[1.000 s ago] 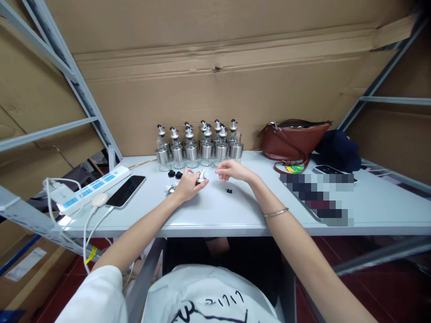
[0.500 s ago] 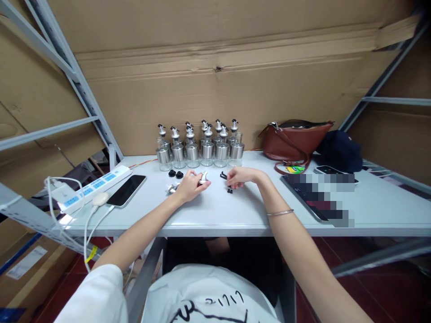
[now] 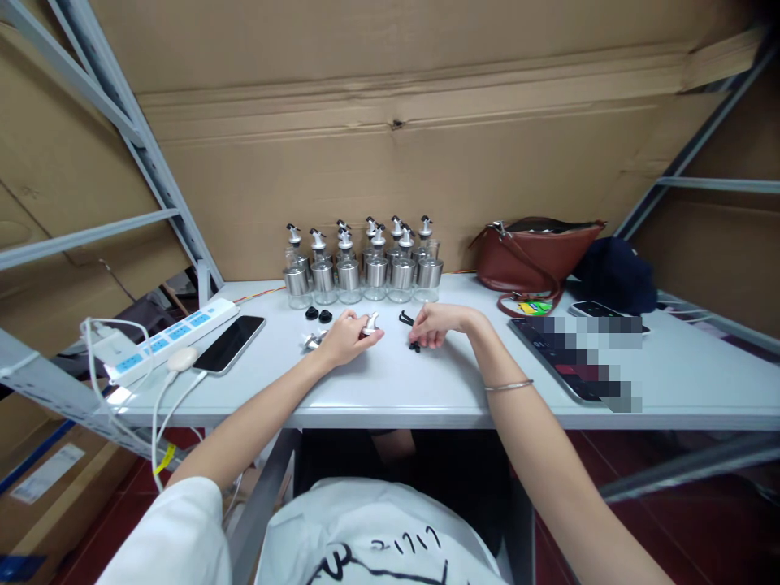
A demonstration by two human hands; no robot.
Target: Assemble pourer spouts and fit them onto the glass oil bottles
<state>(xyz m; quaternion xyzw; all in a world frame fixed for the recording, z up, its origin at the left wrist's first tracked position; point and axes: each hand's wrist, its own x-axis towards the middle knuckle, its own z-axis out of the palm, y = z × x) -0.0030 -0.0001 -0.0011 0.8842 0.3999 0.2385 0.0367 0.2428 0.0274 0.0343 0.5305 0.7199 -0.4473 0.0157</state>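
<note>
My left hand [image 3: 346, 340] is closed around a silver bottle pourer spout [image 3: 371, 323], its tip pointing up. Bent over the table, my right hand [image 3: 434, 327] has its fingers pinched together just above small black pieces [image 3: 415, 347]; whether anything sits between the fingertips is hidden. Thin black strips [image 3: 405, 318] lie behind the right fingers. Loose silver spout parts [image 3: 314, 340] rest left of my left hand, partly covered by it. Two black stoppers [image 3: 318, 314] lie farther back. Glass bottles with steel bands [image 3: 375, 274], most topped with silver-and-black pourers, stand in rows behind.
At left are a white power strip [image 3: 176, 337] with cables and a black phone [image 3: 230, 345]. A brown handbag [image 3: 524, 256], a dark cap [image 3: 615, 272], another phone [image 3: 600, 310] and a partly blurred tablet [image 3: 554, 357] lie at right. Cardboard [image 3: 390, 179] walls the back.
My right hand has lowered slightly toward the small black pieces, partly covering them. My left hand keeps the spout in nearly the same place.
</note>
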